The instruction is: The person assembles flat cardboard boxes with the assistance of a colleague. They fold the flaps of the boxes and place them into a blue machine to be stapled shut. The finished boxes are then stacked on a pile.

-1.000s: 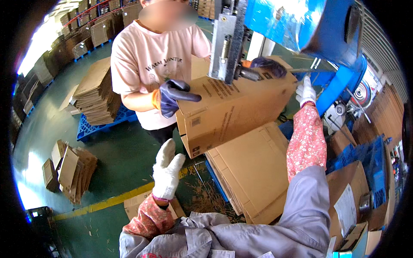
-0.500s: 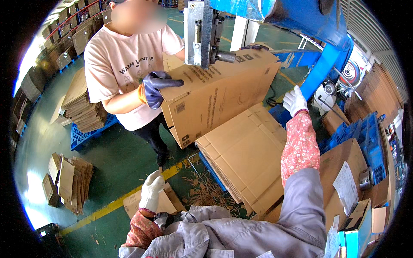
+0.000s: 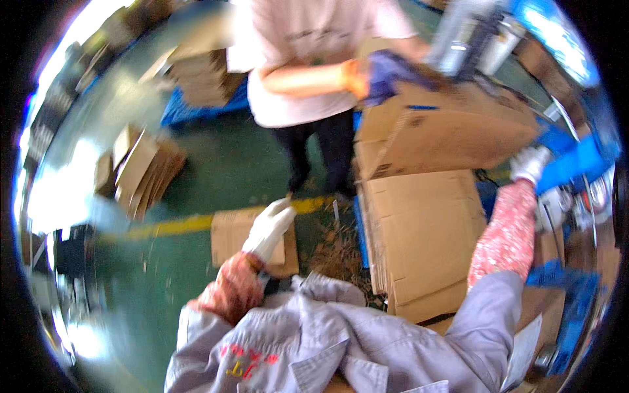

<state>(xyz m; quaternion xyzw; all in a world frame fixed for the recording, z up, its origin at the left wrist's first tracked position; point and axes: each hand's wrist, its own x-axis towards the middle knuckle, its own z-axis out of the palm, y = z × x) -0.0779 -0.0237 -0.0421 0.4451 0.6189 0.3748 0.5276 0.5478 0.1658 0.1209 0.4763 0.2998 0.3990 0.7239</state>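
My left hand (image 3: 270, 229), in a white glove, hangs in front of me with nothing in it, its fingers stretched out. Out to the right, my right hand (image 3: 529, 165), gloved too, is against or right beside the blue machine frame (image 3: 573, 167); motion smears its fingers. Between my arms lies a stack of flat cardboard boxes (image 3: 432, 236). Over its far end a co-worker in dark gloves (image 3: 386, 78) handles a partly opened cardboard box (image 3: 452, 137), tilted under the machine's metal head (image 3: 468, 46).
Cardboard scraps (image 3: 337, 255) litter the floor beside the stack. A flat cardboard piece (image 3: 229, 239) lies under my left hand. More folded cartons (image 3: 147, 170) stand at the left, and a cardboard pile (image 3: 206, 75) sits on a blue pallet (image 3: 180, 111) behind.
The view has swung so that the scene sits differently and blurs. The co-worker's box has tipped over lower toward the stack. My right hand stays by the blue frame.
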